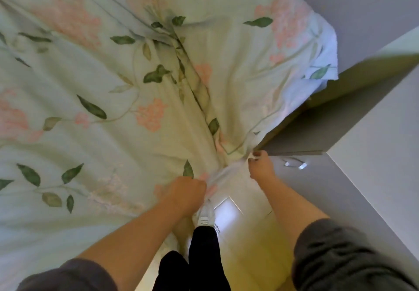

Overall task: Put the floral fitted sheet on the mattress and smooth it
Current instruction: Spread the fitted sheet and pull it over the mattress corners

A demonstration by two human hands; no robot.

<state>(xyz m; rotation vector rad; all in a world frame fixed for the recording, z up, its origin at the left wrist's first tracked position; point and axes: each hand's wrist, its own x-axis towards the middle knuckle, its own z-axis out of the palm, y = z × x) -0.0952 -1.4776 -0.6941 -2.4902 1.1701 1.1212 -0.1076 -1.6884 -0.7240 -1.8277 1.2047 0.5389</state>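
The floral fitted sheet (127, 100), pale green with pink blossoms and dark leaves, lies spread over the bed and fills the left and upper part of the head view. Deep folds run down to its near corner, where the fabric is bunched. My left hand (187, 192) grips that bunched corner in a fist. My right hand (260, 166) pinches the white edge of the same corner just to the right. The mattress is hidden under the sheet.
A grey cabinet (340, 118) with a metal handle (294, 164) stands close on the right, and the sheet's far corner (322, 64) hangs over its top. My legs and white shoe (205, 217) stand on a pale floor in the narrow gap.
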